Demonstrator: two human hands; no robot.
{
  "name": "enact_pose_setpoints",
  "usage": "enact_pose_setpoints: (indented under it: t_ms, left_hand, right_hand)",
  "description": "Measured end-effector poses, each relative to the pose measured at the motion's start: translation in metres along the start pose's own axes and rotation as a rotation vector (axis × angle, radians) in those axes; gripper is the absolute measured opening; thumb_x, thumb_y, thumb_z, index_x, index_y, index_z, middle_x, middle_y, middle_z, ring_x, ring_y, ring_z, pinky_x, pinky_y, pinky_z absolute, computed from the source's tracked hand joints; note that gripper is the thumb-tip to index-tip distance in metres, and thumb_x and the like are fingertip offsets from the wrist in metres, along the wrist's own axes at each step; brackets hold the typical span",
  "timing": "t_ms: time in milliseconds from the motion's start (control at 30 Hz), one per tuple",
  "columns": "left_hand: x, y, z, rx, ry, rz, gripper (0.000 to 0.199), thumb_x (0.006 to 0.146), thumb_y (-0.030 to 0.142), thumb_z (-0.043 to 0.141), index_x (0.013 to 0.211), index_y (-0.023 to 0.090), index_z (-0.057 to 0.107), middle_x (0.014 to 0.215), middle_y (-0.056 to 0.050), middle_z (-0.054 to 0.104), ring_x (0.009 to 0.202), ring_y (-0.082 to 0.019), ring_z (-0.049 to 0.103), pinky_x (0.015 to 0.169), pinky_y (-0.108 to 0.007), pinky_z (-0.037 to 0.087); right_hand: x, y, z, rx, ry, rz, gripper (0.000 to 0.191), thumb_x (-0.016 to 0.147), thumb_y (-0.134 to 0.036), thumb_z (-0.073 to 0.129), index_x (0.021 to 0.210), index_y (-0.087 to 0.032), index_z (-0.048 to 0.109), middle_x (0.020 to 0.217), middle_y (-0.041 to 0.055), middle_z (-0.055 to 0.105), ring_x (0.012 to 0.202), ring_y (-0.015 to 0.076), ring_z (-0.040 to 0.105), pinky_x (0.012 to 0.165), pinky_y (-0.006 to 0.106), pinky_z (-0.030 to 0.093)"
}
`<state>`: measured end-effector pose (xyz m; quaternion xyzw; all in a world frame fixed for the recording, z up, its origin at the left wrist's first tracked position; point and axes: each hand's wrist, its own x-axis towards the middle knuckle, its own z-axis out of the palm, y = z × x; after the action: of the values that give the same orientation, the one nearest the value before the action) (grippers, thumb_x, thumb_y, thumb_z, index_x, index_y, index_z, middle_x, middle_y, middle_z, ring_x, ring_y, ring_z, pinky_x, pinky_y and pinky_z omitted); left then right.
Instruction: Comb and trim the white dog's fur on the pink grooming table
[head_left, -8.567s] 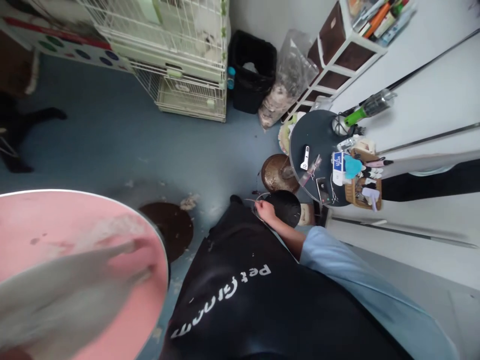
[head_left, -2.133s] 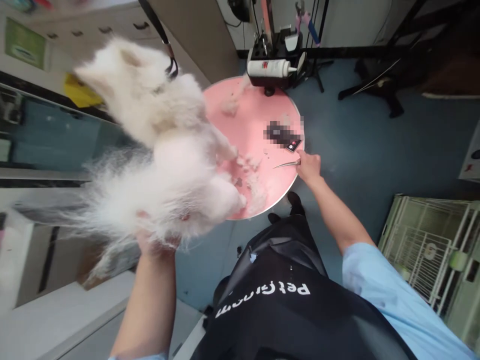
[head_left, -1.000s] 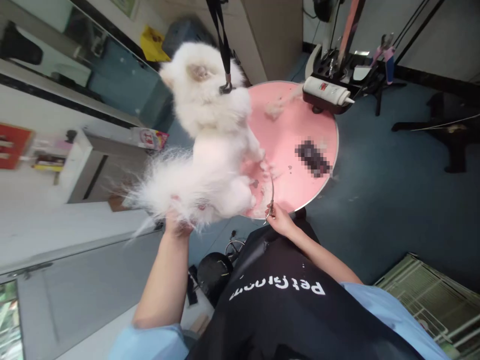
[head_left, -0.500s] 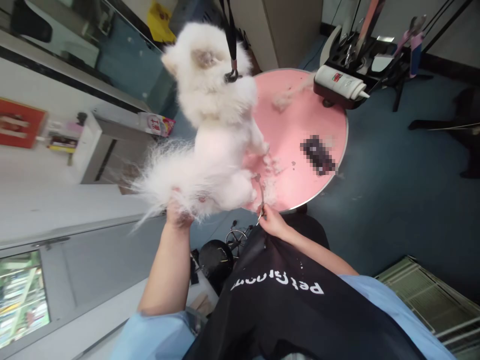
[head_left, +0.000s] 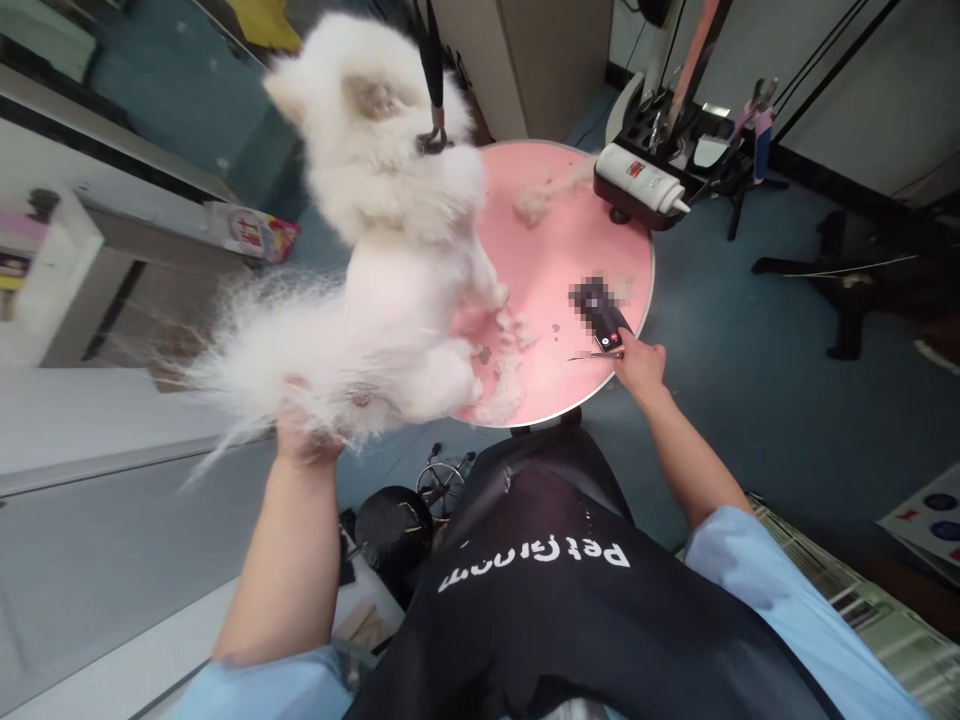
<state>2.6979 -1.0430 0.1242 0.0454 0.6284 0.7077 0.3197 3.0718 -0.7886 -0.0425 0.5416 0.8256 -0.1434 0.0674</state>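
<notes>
A fluffy white dog (head_left: 405, 290) stands on a round pink grooming table (head_left: 540, 240), its body clipped short and its head and tail long-haired. My left hand (head_left: 307, 425) is closed around the base of the dog's tail (head_left: 247, 350); the fur partly hides my fingers. Over the table's right edge, my right hand (head_left: 641, 362) holds a pair of scissors (head_left: 596, 356), the blades pointing left. Its fingers are at the lower end of a dark phone (head_left: 604, 315), which lies on the table with its screen partly blurred out.
A black strap (head_left: 430, 70) hangs down to the dog's neck. Clipped fur (head_left: 510, 375) lies on the table. At the back right, a tool tray (head_left: 637, 205) holds a white bottle (head_left: 641, 180) and nail clippers (head_left: 763, 120). A black stool (head_left: 394, 528) stands below.
My right hand has moved right with the scissors, from beside the dog's hind feet to the phone. My left hand stays at the tail. The view has shifted right.
</notes>
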Motion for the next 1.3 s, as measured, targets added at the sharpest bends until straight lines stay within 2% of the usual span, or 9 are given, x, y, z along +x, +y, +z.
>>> enact_pose_setpoints:
  t_ms: [100, 267, 433, 600, 667, 800, 1067, 1167, 1300]
  left_hand:
    - [-0.002, 0.002, 0.003, -0.005, -0.002, -0.003, 0.042, 0.094, 0.048, 0.053, 0.102, 0.013, 0.075, 0.068, -0.006, 0.07, 0.042, -0.017, 0.051, 0.038, -0.03, 0.046]
    - [-0.005, 0.004, 0.009, 0.009, -0.018, 0.002, 0.041, 0.074, 0.056, 0.076, 0.078, 0.015, 0.073, 0.064, -0.005, 0.069, 0.04, -0.017, 0.052, 0.038, -0.031, 0.049]
    - [-0.004, 0.006, 0.013, 0.022, -0.041, 0.014, 0.048, 0.072, 0.061, 0.077, 0.082, 0.014, 0.072, 0.063, -0.005, 0.067, 0.039, -0.016, 0.051, 0.036, -0.029, 0.047]
    - [-0.004, 0.006, 0.012, 0.048, -0.106, 0.047, 0.057, 0.054, 0.064, 0.087, 0.08, 0.015, 0.073, 0.06, -0.003, 0.065, 0.042, -0.016, 0.052, 0.04, -0.029, 0.05]
    - [-0.005, 0.006, 0.012, 0.043, -0.116, 0.047, 0.054, 0.058, 0.063, 0.086, 0.079, 0.015, 0.073, 0.064, -0.004, 0.068, 0.043, -0.016, 0.051, 0.041, -0.03, 0.049]
    - [-0.007, 0.007, 0.014, 0.002, -0.06, 0.004, 0.043, 0.077, 0.056, 0.075, 0.086, 0.014, 0.074, 0.07, -0.005, 0.07, 0.042, -0.016, 0.05, 0.039, -0.03, 0.047]
    - [-0.009, 0.009, 0.023, -0.034, 0.055, 0.008, 0.048, 0.101, 0.047, 0.041, 0.095, 0.013, 0.074, 0.072, -0.008, 0.068, 0.046, -0.017, 0.051, 0.035, -0.027, 0.039]
    - [-0.009, 0.008, 0.021, -0.048, 0.052, -0.034, 0.048, 0.103, 0.045, 0.036, 0.098, 0.014, 0.073, 0.071, -0.007, 0.068, 0.047, -0.017, 0.053, 0.037, -0.026, 0.042]
    - [-0.006, 0.006, 0.015, -0.021, 0.025, -0.037, 0.046, 0.099, 0.049, 0.044, 0.086, 0.014, 0.071, 0.065, -0.006, 0.066, 0.041, -0.016, 0.05, 0.037, -0.028, 0.044]
  right_hand:
    - [-0.003, 0.002, 0.003, 0.022, 0.02, 0.002, 0.055, 0.085, -0.016, 0.05, 0.139, -0.011, 0.053, 0.099, 0.016, 0.074, 0.09, 0.0278, 0.066, 0.082, 0.036, 0.03]
    - [-0.011, 0.009, 0.006, 0.071, 0.051, 0.06, 0.054, 0.086, -0.017, 0.049, 0.139, -0.009, 0.053, 0.099, 0.0177, 0.074, 0.09, 0.029, 0.066, 0.082, 0.036, 0.033]
    - [-0.014, 0.011, 0.009, 0.1, 0.03, 0.081, 0.058, 0.084, -0.015, 0.051, 0.141, -0.01, 0.051, 0.102, 0.0174, 0.074, 0.092, 0.0294, 0.067, 0.082, 0.036, 0.034]
    - [-0.011, 0.009, 0.01, 0.097, 0.022, 0.075, 0.058, 0.085, -0.016, 0.049, 0.142, -0.01, 0.05, 0.104, 0.0177, 0.074, 0.095, 0.0299, 0.067, 0.084, 0.036, 0.034]
    - [-0.01, 0.008, 0.011, 0.086, 0.024, 0.071, 0.057, 0.086, -0.016, 0.048, 0.142, -0.01, 0.05, 0.104, 0.0181, 0.074, 0.095, 0.0298, 0.067, 0.084, 0.036, 0.035]
    - [-0.008, 0.008, 0.011, 0.063, 0.019, 0.059, 0.058, 0.085, -0.016, 0.049, 0.143, -0.01, 0.05, 0.1, 0.0177, 0.074, 0.092, 0.0291, 0.067, 0.084, 0.036, 0.036]
    - [-0.006, 0.008, 0.008, 0.032, -0.026, 0.049, 0.059, 0.087, -0.017, 0.051, 0.145, -0.014, 0.048, 0.104, 0.0156, 0.074, 0.095, 0.0282, 0.068, 0.084, 0.035, 0.037]
    - [-0.006, 0.008, 0.006, 0.035, -0.021, 0.052, 0.059, 0.087, -0.017, 0.051, 0.145, -0.014, 0.048, 0.104, 0.0156, 0.074, 0.095, 0.028, 0.068, 0.085, 0.035, 0.037]
    - [-0.008, 0.009, 0.004, 0.068, 0.01, 0.072, 0.059, 0.087, -0.018, 0.049, 0.146, -0.011, 0.046, 0.102, 0.0166, 0.074, 0.093, 0.0287, 0.067, 0.084, 0.036, 0.038]
